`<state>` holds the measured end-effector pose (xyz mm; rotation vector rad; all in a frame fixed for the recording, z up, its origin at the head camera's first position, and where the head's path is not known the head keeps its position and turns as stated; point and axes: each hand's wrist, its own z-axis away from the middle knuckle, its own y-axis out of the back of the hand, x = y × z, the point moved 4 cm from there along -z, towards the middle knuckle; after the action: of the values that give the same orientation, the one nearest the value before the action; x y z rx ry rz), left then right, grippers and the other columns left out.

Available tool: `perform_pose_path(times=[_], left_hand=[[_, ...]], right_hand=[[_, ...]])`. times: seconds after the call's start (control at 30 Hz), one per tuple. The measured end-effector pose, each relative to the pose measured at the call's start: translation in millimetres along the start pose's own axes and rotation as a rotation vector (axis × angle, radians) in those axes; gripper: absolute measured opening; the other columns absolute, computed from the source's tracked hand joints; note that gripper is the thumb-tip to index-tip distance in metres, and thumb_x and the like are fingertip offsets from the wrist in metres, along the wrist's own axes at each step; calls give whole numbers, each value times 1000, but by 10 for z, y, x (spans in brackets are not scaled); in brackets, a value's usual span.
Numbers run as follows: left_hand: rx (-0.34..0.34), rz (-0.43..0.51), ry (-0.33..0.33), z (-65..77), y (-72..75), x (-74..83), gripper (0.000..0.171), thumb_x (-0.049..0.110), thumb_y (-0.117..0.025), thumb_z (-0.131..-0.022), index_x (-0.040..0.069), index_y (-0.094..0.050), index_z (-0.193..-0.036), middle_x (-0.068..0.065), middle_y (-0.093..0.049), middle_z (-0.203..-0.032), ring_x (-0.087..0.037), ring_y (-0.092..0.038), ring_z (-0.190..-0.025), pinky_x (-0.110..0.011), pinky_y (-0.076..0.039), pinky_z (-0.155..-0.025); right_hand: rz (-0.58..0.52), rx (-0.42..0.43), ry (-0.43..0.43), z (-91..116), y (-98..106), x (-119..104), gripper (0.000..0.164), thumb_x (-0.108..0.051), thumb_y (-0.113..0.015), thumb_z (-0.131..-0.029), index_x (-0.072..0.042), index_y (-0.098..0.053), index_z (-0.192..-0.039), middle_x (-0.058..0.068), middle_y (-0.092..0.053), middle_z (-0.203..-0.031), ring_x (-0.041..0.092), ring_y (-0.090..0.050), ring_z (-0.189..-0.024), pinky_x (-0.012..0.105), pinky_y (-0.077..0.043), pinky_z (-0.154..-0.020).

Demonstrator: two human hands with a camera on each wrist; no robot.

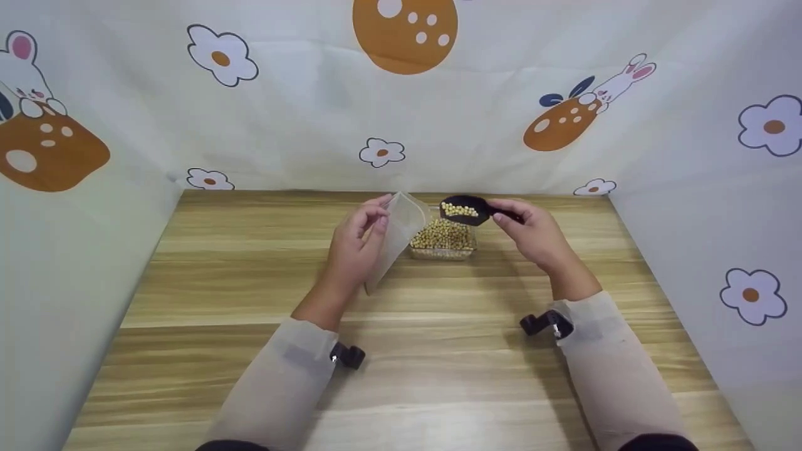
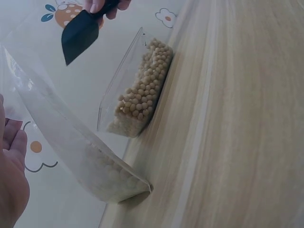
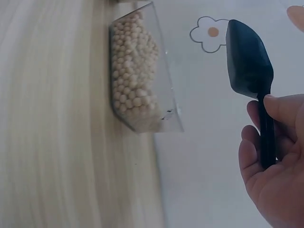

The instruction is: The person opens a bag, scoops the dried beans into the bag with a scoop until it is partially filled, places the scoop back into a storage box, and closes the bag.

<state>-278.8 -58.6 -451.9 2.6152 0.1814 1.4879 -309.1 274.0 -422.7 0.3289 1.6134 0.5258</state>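
My left hand [image 1: 358, 241] pinches the upper edge of a translucent pouch [image 1: 393, 241], which stands tilted with its mouth spread toward the right. Through its side in the left wrist view, some round beans [image 2: 114, 171] show at the bottom. My right hand [image 1: 532, 233] grips the handle of a black scoop [image 1: 481, 213] holding a small heap of pale yellow beans [image 1: 459, 210]. The scoop is level, just right of the pouch mouth and apart from it. Below it, a clear plastic box [image 1: 442, 254] of the same beans sits on the table.
The wood-grain table [image 1: 438, 376] is bounded at the back and sides by a pale curtain [image 1: 301, 125] printed with flowers and rabbits. Both wrists carry small black cameras, the left camera [image 1: 348, 356] and the right camera [image 1: 548, 324], over light sleeves.
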Motion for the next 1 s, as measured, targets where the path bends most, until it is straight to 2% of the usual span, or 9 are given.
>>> perform_pose_path(times=[0.37, 0.5, 0.63, 0.77, 0.9, 1.0], left_hand=[[1, 15, -9, 0, -9, -9, 17, 18, -59, -110, 3, -68, -115, -4, -67, -149, -20, -62, -142, -32, -49, -123], [9, 21, -40, 2, -6, -2, 16, 14, -59, -110, 1, -68, -115, -8, -68, -148, -23, -62, -142, -33, -50, -122], [14, 17, -53, 12, 4, -4, 16, 13, -60, -109, 0, -68, -115, -10, -68, -148, -24, -62, -142, -34, -51, -121], [11, 8, -36, 16, 3, -10, 17, 15, -60, -110, 3, -68, -117, -7, -67, -150, -22, -62, -142, -34, -51, -121], [6, 0, -13, 14, 2, -4, 17, 18, -59, -110, 5, -68, -117, -4, -66, -150, -20, -61, -143, -34, -49, -123], [1, -2, 8, 12, -1, -5, 17, 20, -59, -111, 6, -67, -116, -1, -66, -151, -19, -61, -143, -35, -48, -124]], right_hand=[[-29, 0, 109, 51, -2, -446, 32, -19, -65, -108, -14, -72, -138, 7, -69, -144, 9, -66, -124, 10, -55, -100], [25, -1, 202, 65, -51, -637, 31, -14, -65, -107, -13, -74, -137, 9, -71, -140, 14, -67, -120, 10, -56, -97], [145, 9, 267, 68, -118, -836, 31, -14, -66, -107, -12, -74, -136, 9, -71, -137, 18, -67, -113, 13, -56, -92], [270, 3, 298, 60, -176, -988, 31, -15, -66, -107, -12, -74, -137, 9, -72, -135, 24, -65, -116, 27, -56, -95], [368, -7, 342, 56, -212, -1098, 32, -14, -65, -107, -12, -73, -137, 9, -73, -135, 31, -61, -128, 45, -50, -111], [415, -4, 382, 52, -230, -1162, 32, -14, -65, -106, -12, -73, -137, 8, -73, -134, 33, -59, -132, 50, -44, -117]])
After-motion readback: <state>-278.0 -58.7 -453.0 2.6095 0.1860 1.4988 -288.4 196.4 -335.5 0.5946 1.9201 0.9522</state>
